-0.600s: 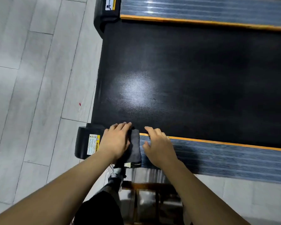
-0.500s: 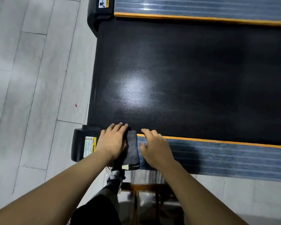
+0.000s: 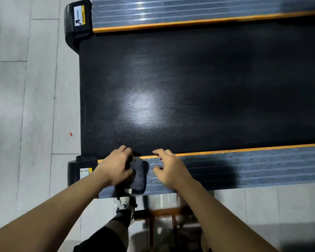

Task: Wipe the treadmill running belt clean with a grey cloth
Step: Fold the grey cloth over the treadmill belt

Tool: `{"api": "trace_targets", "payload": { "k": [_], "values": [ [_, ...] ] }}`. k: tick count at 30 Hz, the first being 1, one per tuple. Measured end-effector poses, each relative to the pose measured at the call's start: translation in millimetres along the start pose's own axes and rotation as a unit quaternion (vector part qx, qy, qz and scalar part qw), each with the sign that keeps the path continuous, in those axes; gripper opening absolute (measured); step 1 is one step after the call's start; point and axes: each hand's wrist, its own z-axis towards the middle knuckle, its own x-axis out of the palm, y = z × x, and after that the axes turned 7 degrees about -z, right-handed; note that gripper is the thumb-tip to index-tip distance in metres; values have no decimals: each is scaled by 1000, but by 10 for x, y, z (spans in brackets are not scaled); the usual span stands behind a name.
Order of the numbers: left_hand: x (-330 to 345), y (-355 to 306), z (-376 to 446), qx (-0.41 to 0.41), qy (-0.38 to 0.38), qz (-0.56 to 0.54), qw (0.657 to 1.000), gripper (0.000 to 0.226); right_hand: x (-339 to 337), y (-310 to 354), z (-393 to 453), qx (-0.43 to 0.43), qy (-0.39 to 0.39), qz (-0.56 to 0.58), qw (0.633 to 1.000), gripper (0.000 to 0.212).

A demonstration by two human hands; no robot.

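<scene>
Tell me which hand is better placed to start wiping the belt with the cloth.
Left. The left hand already rests on the grey cloth at the near edge of the running belt. The right hand is beside it on the ribbed side rail, holding nothing.

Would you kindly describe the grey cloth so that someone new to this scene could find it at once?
Start from the wide black running belt and come down to the ribbed grey side rail nearest the person, edged with an orange strip. At that rail's left end, beside the black end cap, the left hand presses on the grey cloth. It is the only soft, folded thing there, smooth and dark against the ribs.
</scene>
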Motion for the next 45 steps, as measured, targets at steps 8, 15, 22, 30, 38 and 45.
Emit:
{"api": "trace_targets", "payload": {
  "k": [8, 15, 22, 30, 38, 45],
  "values": [
    [-530, -833, -285, 60, -106, -203, 972, 34, -696, -109, -170, 59, 40, 189, 979, 69],
    [-761, -1918, -232, 88, -161, -422, 888, 33, -1698, -462, -82, 88, -53, 296, 950, 53],
    [-577, -2703, 138, 56, -165, -491, 854, 35, -2424, -1215, -105, 88, -27, 448, 889, 23],
    [15, -3352, 716, 20, -90, -529, 844, 37, -2719, -2198, -220, 112, -151, 397, 898, 27],
    [402, -3582, 1179, 35, -63, -470, 880, 12, -2751, -2726, -363, 163, -177, 300, 923, 54],
    [746, -3943, 1473, 49, -24, -452, 890, 10, -2874, -3229, -631, 183, -228, 296, 909, 48]
  ]
}}
